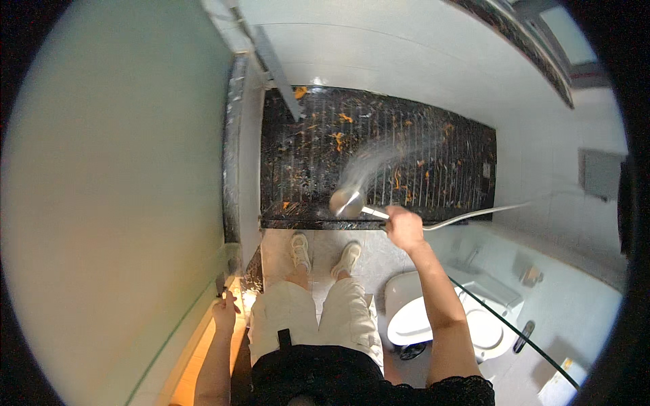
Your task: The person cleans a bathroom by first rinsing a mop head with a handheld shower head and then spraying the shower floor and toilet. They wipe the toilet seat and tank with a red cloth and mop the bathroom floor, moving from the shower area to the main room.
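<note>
My right hand grips the handle of a round hand shower head. Water sprays from it onto the black, orange-flecked, ribbed stone floor of the shower. From behind my fist a pale shower hose runs off to the right wall. My left hand hangs low on the left, close to a dark fitting at the edge of the frosted glass panel. Its fingers look slightly apart and I see nothing in them.
A dark stone sill borders the shower floor just beyond my shoes. To the right stands a white toilet, lid raised, with a glass panel edge crossing in front. A metal bar juts over the shower's far left.
</note>
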### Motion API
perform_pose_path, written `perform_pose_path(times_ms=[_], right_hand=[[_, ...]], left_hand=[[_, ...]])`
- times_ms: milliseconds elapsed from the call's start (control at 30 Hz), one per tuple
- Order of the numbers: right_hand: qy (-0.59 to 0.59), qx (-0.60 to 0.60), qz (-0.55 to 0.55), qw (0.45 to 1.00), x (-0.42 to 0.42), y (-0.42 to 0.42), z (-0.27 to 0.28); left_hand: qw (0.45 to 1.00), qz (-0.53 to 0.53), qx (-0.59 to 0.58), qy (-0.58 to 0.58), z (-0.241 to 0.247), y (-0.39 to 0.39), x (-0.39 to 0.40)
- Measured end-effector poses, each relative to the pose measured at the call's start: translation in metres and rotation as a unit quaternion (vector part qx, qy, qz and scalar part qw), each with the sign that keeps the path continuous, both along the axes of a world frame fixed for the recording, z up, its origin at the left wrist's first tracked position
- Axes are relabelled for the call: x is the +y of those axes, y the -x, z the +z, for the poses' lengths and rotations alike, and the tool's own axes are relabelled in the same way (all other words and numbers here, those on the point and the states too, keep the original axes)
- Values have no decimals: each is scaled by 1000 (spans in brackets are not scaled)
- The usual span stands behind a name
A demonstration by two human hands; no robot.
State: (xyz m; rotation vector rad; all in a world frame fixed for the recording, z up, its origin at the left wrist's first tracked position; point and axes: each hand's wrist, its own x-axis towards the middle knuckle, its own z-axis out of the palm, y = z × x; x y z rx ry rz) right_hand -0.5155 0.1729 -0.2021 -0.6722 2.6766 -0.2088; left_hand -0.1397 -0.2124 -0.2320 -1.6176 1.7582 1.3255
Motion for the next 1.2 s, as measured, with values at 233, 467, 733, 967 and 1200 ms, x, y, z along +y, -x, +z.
perform_pose_path(times_ms=[233,467,733,967,1200], right_hand=[[43,-87,293,951,-26,-55,66],[5,-56,285,957,34,-92,59],[179,-128,360,906,53,-129,110],[24,-215,360,907,76,-170,34],[-180,-214,234,931,77,-172,-57]], left_hand=[[900,-182,276,284,127,-6,26],[527,-418,291,681,336,22,10],[346,-472,-25,810,461,47,-34],[348,-437,-153,815,449,69,-37],[285,-437,-104,847,437,63,-61]])
